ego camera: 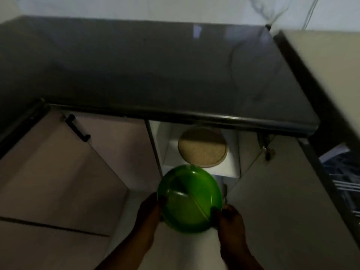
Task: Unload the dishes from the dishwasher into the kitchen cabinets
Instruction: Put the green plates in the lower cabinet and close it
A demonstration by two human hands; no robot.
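**Reader:** What does the head view show, going left to right?

**Describer:** At about nine o'clock a closed lower cabinet door carries a black handle (78, 128). A dark, glossy tabletop (155, 65) spans the upper half of the view. Below its front edge, near the centre, an open cabinet (232, 152) has a white shelf holding a round tan plate (202, 146). At three o'clock, at the right edge, part of a dishwasher rack (344, 176) shows.

**Reader:** And the person?

**Describer:** Both forearms rise from six o'clock. The left hand (150, 209) grips the green plate (190, 197) at its nine o'clock rim, fingers curled over the edge. The right hand (231, 217) clamps the rim at about four o'clock, thumb on top. The green plate is divided into sections, tilted toward the camera, and held in the air just in front of and below the shelf. The picture is dim and blurred.

**Reader:** Which step is this?

**Describer:** It appears to be the putting-away step: the plate is out of the dishwasher and held before the open cabinet, not yet on the shelf.

**Reader:** What does the next move need?

**Describer:** Likely levelling the plate, carrying it toward twelve o'clock under the tabletop edge, and setting it on or beside the tan plate before both hands let go.
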